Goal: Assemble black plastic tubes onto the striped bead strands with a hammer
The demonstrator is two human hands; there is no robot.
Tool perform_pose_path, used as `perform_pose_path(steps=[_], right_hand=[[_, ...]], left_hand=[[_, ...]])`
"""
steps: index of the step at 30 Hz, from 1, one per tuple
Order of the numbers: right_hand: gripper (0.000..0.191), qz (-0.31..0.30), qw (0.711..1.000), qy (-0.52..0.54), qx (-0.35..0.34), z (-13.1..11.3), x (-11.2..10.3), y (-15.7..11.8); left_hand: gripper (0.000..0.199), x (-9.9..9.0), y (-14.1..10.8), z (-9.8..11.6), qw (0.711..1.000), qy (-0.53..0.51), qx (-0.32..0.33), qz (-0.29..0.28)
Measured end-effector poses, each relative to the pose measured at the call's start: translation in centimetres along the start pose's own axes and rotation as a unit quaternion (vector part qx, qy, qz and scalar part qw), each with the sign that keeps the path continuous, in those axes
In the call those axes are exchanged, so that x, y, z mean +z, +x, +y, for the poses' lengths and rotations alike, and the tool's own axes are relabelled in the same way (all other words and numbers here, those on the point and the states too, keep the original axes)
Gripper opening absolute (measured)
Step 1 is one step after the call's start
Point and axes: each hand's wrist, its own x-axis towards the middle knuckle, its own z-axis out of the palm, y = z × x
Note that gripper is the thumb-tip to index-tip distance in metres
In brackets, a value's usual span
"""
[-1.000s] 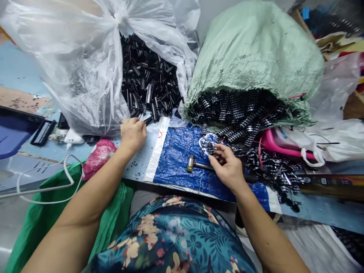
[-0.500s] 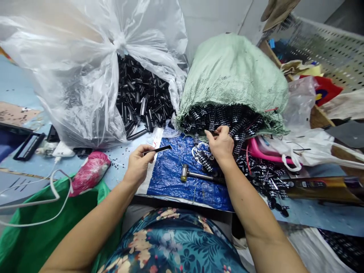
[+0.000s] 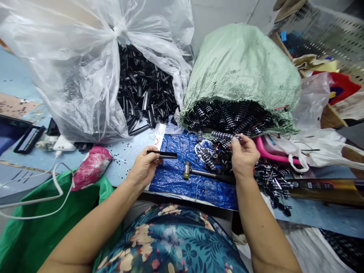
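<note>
The left hand [image 3: 145, 166] is gripping a strip [image 3: 168, 155] jutting rightward past the fingers [image 3: 152, 157]; the right hand [image 3: 245, 156] is pinching a rod [image 3: 222, 135] extending leftward.

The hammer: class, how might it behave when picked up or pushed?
The hammer would probably feel stiff, given its straight shaft. It likely dips at the head, which looks metallic and thicker. Lying crosswise, that head should discourage rolling.

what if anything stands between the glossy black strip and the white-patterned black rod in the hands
Nothing visible stands between the glossy black strip in the left hand and the white-patterned black rod in the right hand. Loose patterned pieces lie near that gap, on the blue plastic sheet.
</note>
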Motion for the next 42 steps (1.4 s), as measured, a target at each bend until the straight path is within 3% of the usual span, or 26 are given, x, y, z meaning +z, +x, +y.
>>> perform_pose_path(steps=[3,8,12,16,19,21,23,25,27,29,31,36,39,42], right_hand=[[0.045,-0.012,0.98,0.153,0.13,-0.9,-0.4,-1.5],[0.044,-0.19,0.86,0.342,0.329,-3.5,0.7,-5.5],[0.043,-0.24,0.819,0.372,0.365,-5.5,1.9,-8.7],[0.041,-0.21,0.826,0.391,0.347,-7.0,2.7,-10.5],[0.041,-0.201,0.858,0.358,0.309,-7.2,3.3,-11.4],[0.044,-0.23,0.885,0.312,0.257,-6.7,3.4,-11.9],[0.05,-0.263,0.921,0.247,0.147,-5.7,2.9,-12.1],[0.075,-0.296,0.943,0.149,-0.026,-4.6,1.9,-11.9],[0.104,-0.327,0.923,0.051,-0.197,-3.7,0.9,-11.6],[0.108,-0.342,0.889,-0.002,-0.304,-3.3,0.3,-11.3],[0.102,-0.333,0.876,-0.01,-0.349,-3.4,0.0,-11.2],[0.102,-0.301,0.878,-0.016,-0.372,-4.2,-0.2,-11.8],[0.102,-0.29,0.874,-0.027,-0.388,-4.3,-0.3,-12.3],[0.102,-0.267,0.876,-0.047,-0.399,-4.0,-0.4,-12.4]], left_hand=[[0.025,0.5,-0.8,-0.1,0.999,-0.009,-0.021,-0.039],[0.032,1.7,-2.3,-1.3,0.993,0.031,-0.037,-0.107],[0.041,2.5,-3.0,-2.6,0.977,0.134,0.031,-0.164],[0.031,3.6,-3.7,-3.4,0.948,0.226,0.106,-0.197],[0.02,4.5,-3.9,-4.0,0.921,0.279,0.175,-0.208],[0.018,4.7,-3.9,-4.4,0.909,0.297,0.193,-0.218],[0.016,4.5,-3.7,-4.4,0.914,0.293,0.179,-0.215],[0.019,3.8,-3.6,-4.1,0.928,0.276,0.14,-0.206],[0.027,3.2,-3.5,-3.6,0.935,0.268,0.092,-0.215],[0.032,2.7,-3.5,-3.2,0.932,0.267,0.06,-0.239],[0.035,2.5,-3.6,-3.0,0.935,0.256,0.055,-0.24],[0.048,2.9,-4.3,-3.9,0.96,0.205,0.061,-0.178],[0.042,3.3,-4.8,-4.5,0.967,0.18,0.07,-0.166],[0.036,3.4,-4.9,-4.7,0.977,0.123,0.019,-0.175]])
